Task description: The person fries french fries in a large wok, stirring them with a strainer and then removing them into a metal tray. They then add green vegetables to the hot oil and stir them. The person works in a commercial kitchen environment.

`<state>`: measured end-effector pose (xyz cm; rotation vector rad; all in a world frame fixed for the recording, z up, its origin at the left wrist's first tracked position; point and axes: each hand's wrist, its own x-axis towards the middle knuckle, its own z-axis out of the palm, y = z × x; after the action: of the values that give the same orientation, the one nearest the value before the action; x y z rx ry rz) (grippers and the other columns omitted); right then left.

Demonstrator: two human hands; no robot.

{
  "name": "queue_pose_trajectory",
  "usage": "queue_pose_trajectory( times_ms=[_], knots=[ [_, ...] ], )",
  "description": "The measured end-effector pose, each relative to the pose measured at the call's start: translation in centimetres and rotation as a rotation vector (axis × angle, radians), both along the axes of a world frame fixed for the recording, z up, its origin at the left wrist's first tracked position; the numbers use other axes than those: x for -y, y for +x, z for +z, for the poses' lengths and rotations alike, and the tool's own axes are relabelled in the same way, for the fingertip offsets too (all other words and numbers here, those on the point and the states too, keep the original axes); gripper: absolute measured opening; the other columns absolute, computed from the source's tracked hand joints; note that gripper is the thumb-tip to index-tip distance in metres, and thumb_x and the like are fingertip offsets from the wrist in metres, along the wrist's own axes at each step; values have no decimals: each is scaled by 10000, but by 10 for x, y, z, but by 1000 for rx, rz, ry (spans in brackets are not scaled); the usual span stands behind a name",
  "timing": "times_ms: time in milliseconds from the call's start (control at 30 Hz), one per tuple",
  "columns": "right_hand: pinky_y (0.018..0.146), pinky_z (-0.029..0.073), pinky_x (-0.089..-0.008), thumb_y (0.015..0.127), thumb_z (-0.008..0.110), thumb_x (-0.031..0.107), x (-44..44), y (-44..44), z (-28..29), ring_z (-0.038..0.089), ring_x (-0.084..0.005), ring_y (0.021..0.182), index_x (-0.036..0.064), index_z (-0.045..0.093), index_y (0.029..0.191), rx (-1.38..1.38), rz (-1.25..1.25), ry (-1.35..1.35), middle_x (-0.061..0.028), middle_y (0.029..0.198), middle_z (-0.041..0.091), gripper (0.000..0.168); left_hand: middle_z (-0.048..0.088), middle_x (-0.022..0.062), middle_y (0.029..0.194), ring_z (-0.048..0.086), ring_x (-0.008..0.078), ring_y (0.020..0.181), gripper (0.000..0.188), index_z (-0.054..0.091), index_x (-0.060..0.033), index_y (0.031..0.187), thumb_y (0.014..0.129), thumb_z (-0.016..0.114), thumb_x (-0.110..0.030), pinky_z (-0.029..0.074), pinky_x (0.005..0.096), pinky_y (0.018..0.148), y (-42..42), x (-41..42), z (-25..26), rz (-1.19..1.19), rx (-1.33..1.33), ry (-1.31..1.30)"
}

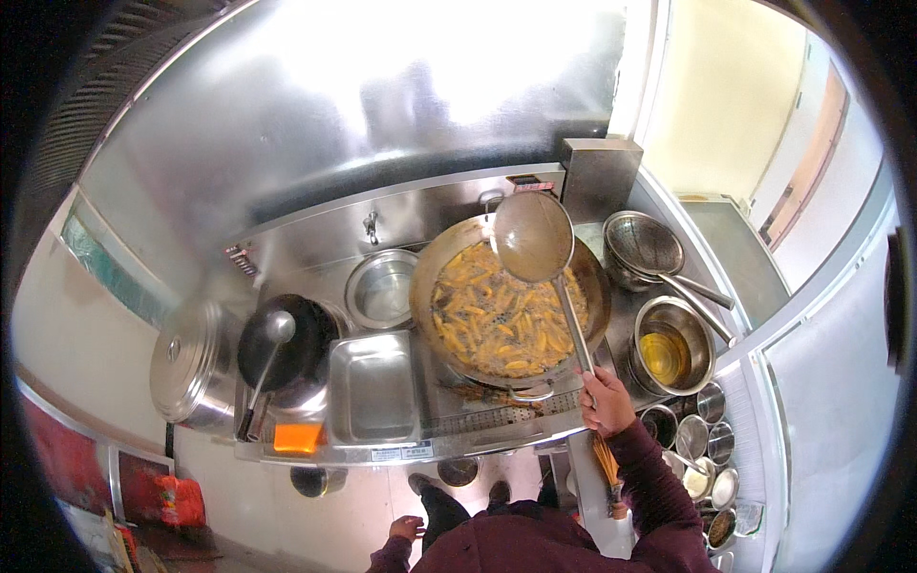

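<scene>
My right hand (606, 402) is closed around the handle of a large round metal strainer (534, 236), whose bowl is held over the back right part of a big wok (423, 315). Inside the wok, many yellow-brown strips of food (494, 322) lie in bubbling oil. Low in the picture, away from the counter, hangs my left hand (407, 528); its fingers are slightly curled and I see nothing in it.
Left of the wok stand a metal pot of water (383, 290), an empty steel tray (374, 390) and a black wok (261, 344) with a ladle (281, 327). To the right are a perforated colander (645, 242), an oil pot (673, 346), seasoning containers (692, 437) and a bamboo brush (607, 465).
</scene>
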<state>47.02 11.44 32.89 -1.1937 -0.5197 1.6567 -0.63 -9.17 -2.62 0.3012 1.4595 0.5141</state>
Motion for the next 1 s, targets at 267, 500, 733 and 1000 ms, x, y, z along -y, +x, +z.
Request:
queue_pose_trajectory(
  times_ms=[267, 500, 733, 1000],
  knots=[
    [370, 283, -223, 865, 587, 120, 9, -65, -6, 330, -63, 427, 113, 489, 986, -393, 238, -107, 29, 637, 417, 156, 640, 128, 972, 631, 217, 856, 287, 549, 25, 1065, 889, 580, -200, 522, 327, 744, 89, -82, 159, -15, 62, 338],
    [415, 353, -235, 864, 584, 118, 43, -131, -26, 432, -92, 478, 75, 459, 962, -437, 235, -59, 9, 655, 446, 165, 610, 133, 1052, 625, 220, 889, 416, 467, 45, 1200, 937, 486, -277, 504, 331, 798, 173, -154, 290, -128, 382, 649],
    [549, 441, -246, 879, 590, 186, 63, -134, -45, 539, -110, 598, 57, 467, 1111, -209, 293, 132, -29, 766, 543, 294, 593, 154, 1048, 605, 214, 756, 290, 477, -15, 1114, 884, 511, -190, 527, 329, 537, 196, -185, 321, -262, 615, 323],
    [570, 502, -276, 882, 583, 273, 63, -66, -44, 591, -144, 632, 45, 542, 1113, 42, 540, 154, -56, 808, 579, 327, 617, 139, 856, 621, 266, 791, 119, 505, -45, 930, 819, 545, -28, 523, 391, 730, 226, -198, 319, -77, 534, 341]
  ],
)
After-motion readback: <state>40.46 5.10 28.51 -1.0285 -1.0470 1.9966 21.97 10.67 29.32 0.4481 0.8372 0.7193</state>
